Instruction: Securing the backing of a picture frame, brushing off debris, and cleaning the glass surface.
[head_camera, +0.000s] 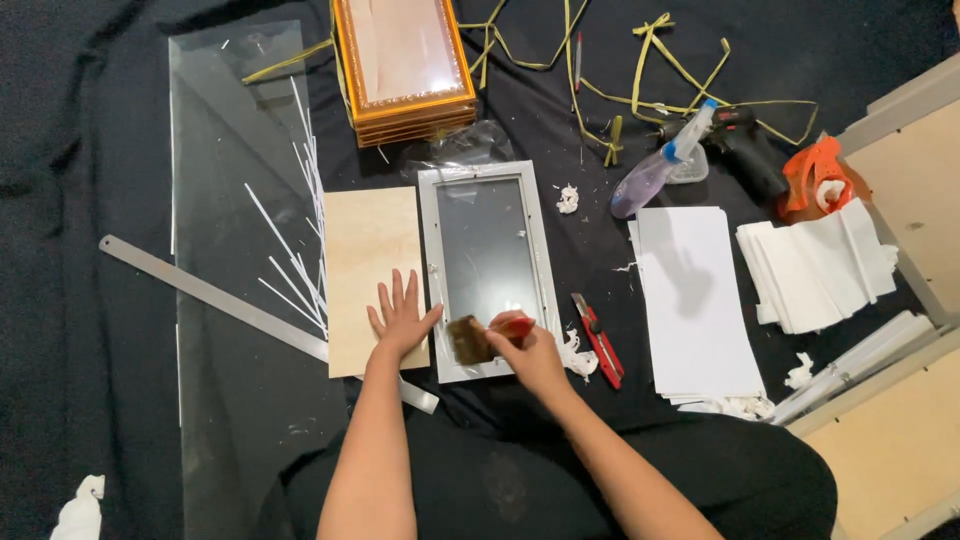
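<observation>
At the frame's lower centre, the right hand (530, 350) held a brush (470, 340) on the white frame (487, 268). The left hand (400, 318) lay flat on the wooden board (365, 250) beside it.

Black cloth (80, 120) covers floor; pale wooden boards (915, 190) at right.

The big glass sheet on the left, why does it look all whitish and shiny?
In the head view, overhead light glares off the glass sheet, hazing the black cloth beneath; the spray bottle throws a soft shadow onto the white paper stack; the right hand and its brush look slightly blurred.
</observation>
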